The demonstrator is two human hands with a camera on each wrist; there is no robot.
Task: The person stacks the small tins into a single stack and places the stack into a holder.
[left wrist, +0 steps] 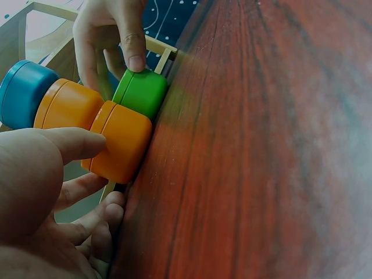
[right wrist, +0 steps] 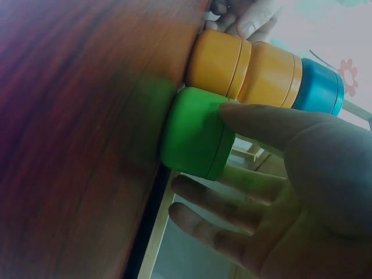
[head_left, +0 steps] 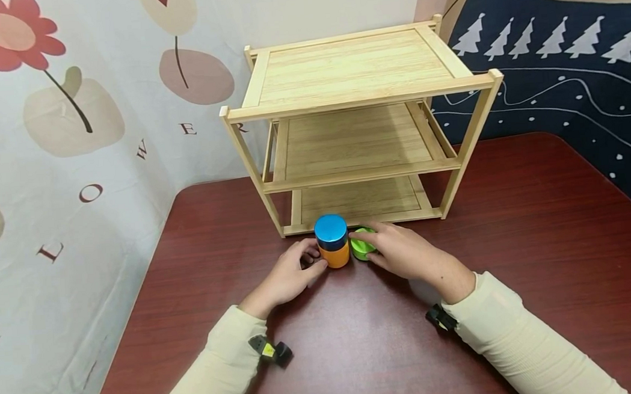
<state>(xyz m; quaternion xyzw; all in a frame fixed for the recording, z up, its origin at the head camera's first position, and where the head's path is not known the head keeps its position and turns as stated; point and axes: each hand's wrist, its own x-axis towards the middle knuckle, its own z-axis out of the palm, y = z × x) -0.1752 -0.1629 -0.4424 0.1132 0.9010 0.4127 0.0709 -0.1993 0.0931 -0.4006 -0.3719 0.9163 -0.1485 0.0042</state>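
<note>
Two orange jars and a blue-lidded jar (head_left: pixel 331 232) form an upright stack on the table, the blue one on top. The lowest orange jar (left wrist: pixel 125 145) stands on the tabletop. Just right of the stack is a green round jar (right wrist: pixel 195 133), also on the table. My left hand (head_left: pixel 290 274) is at the stack's left side, its thumb and forefinger by the lowest orange jar and the other fingers loosely bent. My right hand (head_left: pixel 405 252) holds the green jar between thumb and forefinger, its remaining fingers spread behind.
A three-tier wooden shelf (head_left: pixel 351 68) stands right behind the jars, its bottom rail close to them. The dark red table (head_left: pixel 330 353) extends around. Patterned cloths hang at the left (head_left: pixel 134 244) and the right (head_left: pixel 586 96).
</note>
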